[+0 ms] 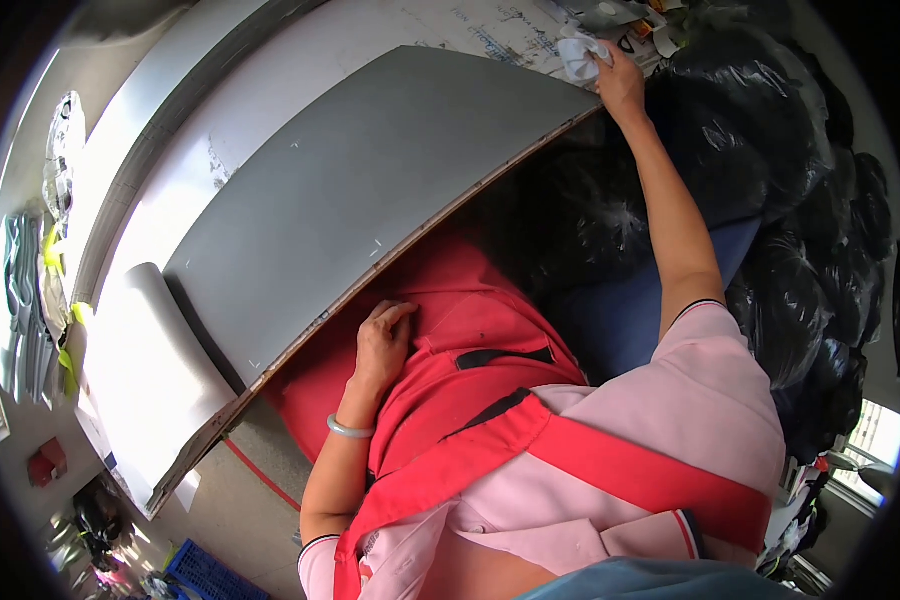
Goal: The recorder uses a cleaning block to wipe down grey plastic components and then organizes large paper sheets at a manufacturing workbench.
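Observation:
My right hand [622, 85] reaches out to the far right corner of the table, closed on a crumpled white cloth [582, 60]. Beside it ends the pointed right corner of a large smooth grey sheet [360, 170], which lies flat along the table's near edge and bears small white corner marks. My left hand [382, 345] rests against the red apron [470, 310] at my lap, just below the table edge. Its fingers are curled, and nothing shows in them. A pale bangle circles the left wrist.
A white roll [165, 350] lies at the table's left end. Behind the sheet, the white tabletop [300, 85] carries scribbled marks. Full black plastic bags [750, 130] are piled at the right. On the floor at lower left stands a blue crate [210, 572]. Small items lie at the far right.

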`<control>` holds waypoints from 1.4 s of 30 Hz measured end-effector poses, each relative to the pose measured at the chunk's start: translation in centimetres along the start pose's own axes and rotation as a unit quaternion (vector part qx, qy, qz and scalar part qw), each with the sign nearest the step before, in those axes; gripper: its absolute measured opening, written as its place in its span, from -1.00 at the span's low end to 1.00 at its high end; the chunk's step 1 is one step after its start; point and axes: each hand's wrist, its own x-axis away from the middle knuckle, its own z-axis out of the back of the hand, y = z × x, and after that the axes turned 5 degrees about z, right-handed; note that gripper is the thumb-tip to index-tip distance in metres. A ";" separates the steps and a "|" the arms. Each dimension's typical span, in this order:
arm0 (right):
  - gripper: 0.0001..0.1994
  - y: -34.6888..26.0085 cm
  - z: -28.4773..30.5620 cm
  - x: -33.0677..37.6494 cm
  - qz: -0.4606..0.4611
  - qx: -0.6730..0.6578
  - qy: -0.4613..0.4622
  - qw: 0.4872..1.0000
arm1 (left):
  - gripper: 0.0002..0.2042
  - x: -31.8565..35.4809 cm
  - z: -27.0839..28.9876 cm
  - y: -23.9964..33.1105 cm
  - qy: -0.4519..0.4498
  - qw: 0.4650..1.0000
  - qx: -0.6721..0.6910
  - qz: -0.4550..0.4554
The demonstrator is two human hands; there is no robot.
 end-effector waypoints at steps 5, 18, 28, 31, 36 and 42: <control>-0.48 11.1 6.2 -4.4 0.076 0.187 0.125 0.971 | -0.82 -1.2 -0.6 -0.5 -0.015 1.000 0.015 -0.006; -0.36 18.0 1.7 -3.9 -0.068 0.263 -0.133 0.953 | -0.83 -1.8 -0.9 -1.3 -0.016 0.999 0.022 0.046; -0.40 14.5 1.7 -1.1 -0.184 -0.308 0.104 0.928 | -0.85 -1.9 -1.1 -1.6 -0.012 0.997 0.029 0.066; -0.39 14.6 3.0 -1.3 -0.202 -0.417 0.124 0.878 | -0.85 -2.1 -1.4 -1.5 -0.015 0.997 0.041 0.068; -0.38 14.0 2.4 -2.7 -0.151 0.119 -0.013 0.981 | -0.85 -1.9 -1.0 -1.7 -0.015 0.997 0.026 0.074; -0.41 18.8 1.2 -6.0 -0.090 0.353 -0.176 0.915 | -0.85 -2.3 -1.8 -1.7 -0.029 0.994 0.037 0.094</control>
